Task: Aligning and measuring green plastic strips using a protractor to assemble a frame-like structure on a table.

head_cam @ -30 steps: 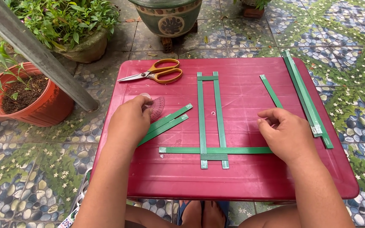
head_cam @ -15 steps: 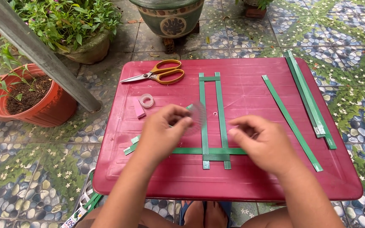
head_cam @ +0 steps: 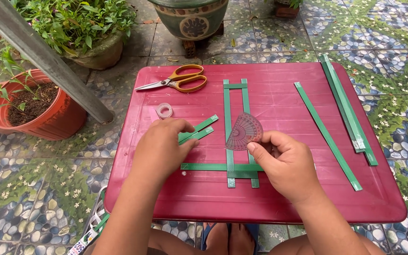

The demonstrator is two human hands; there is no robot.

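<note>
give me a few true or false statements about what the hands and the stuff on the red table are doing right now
1. The right hand holds a clear protractor over the woven green strips. True.
2. The left hand holds the scissors. False: it grips two short green strips; the scissors lie untouched at the table's far edge.
3. A small tape roll lies near the left hand. True.
4. The long green strips lie on the tiled floor. False: they lie on the red table, right side.
</note>
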